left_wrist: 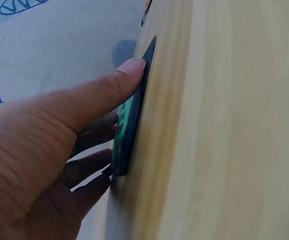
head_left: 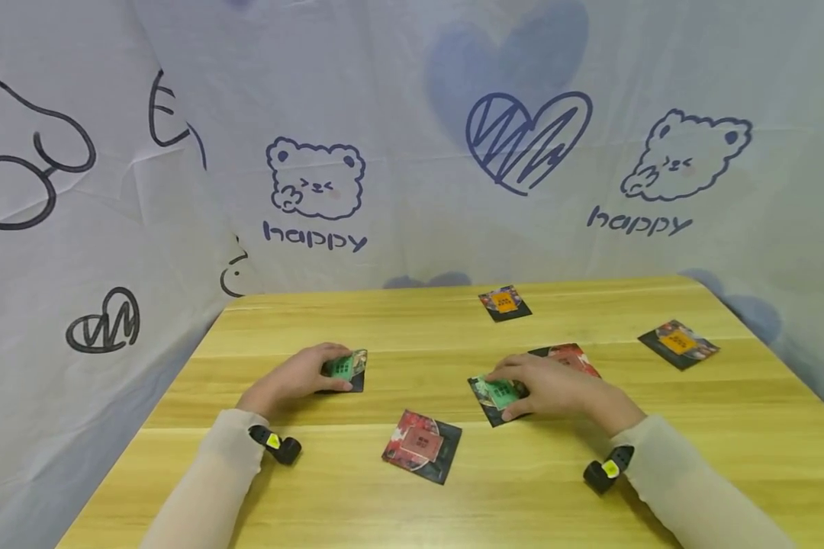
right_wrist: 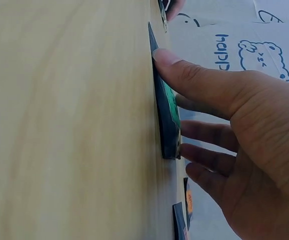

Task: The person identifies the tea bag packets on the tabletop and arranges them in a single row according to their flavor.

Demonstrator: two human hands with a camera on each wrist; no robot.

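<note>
On the left of the table, my left hand (head_left: pixel 307 372) holds a small flat square packet with a green label (head_left: pixel 344 367), dark along its near side. In the left wrist view, the thumb (left_wrist: pixel 133 67) is on the packet's near edge and the fingers are at its far side. My right hand (head_left: pixel 551 385) grips a similar green-labelled packet (head_left: pixel 501 394) right of centre, thumb and fingers at opposite edges. Both packets lie at the tabletop, partly covered by the hands. Behind the right hand, a red packet (head_left: pixel 571 356) is partly hidden.
Another red packet (head_left: pixel 423 447) lies at the front between my forearms. Two orange-labelled packets, one at the back edge (head_left: pixel 505 303) and one at the right (head_left: pixel 678 345), rest on the wooden table (head_left: pixel 281 320). A white cloth (head_left: pixel 412 152) with drawings hangs behind it.
</note>
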